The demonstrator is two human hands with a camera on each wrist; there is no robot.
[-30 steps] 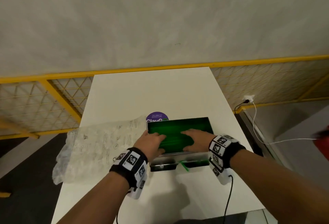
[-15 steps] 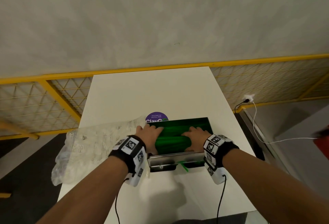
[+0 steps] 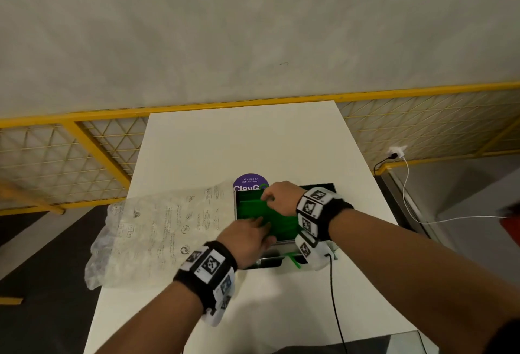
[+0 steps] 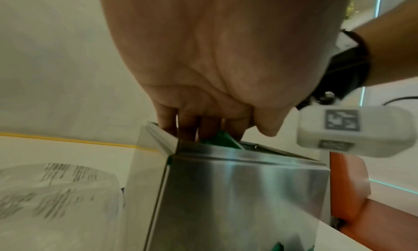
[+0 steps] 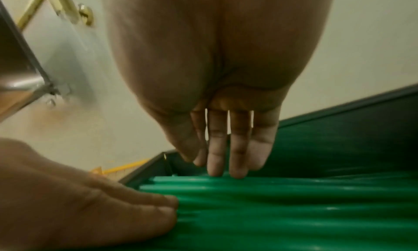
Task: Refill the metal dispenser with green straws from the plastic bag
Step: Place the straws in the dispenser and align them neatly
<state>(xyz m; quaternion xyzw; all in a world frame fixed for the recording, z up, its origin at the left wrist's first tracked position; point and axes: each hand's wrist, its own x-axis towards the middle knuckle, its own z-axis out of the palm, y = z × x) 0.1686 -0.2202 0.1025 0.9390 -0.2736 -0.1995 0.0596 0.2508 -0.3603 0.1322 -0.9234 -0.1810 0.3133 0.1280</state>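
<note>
The metal dispenser (image 3: 315, 186) stands open on the white table (image 3: 253, 139), filled with green straws (image 3: 250, 210) lying side by side. My left hand (image 3: 263, 224) reaches over its near left rim, and its straight fingers (image 5: 158, 204) rest flat on the straws (image 5: 294, 201). At the far left of the pile, the extended fingertips (image 5: 222, 171) of my right hand (image 3: 267, 200) touch the straws. The clear plastic bag (image 3: 157, 235) lies flat to the left of the dispenser (image 4: 237, 192). One straw (image 3: 292, 259) pokes out of the front slot.
A purple round sticker (image 3: 250, 182) lies just behind the dispenser. A yellow mesh railing (image 3: 84, 142) runs behind the table. A white charger and cable (image 3: 396, 152) hang at the right, and a black cable (image 3: 334, 297) trails from my right wrist. An orange seat (image 4: 348, 183) stands nearby.
Both hands lay spread apart on the straws; my right hand has crossed to the far left corner, and my left hand has shifted toward the near left edge.
</note>
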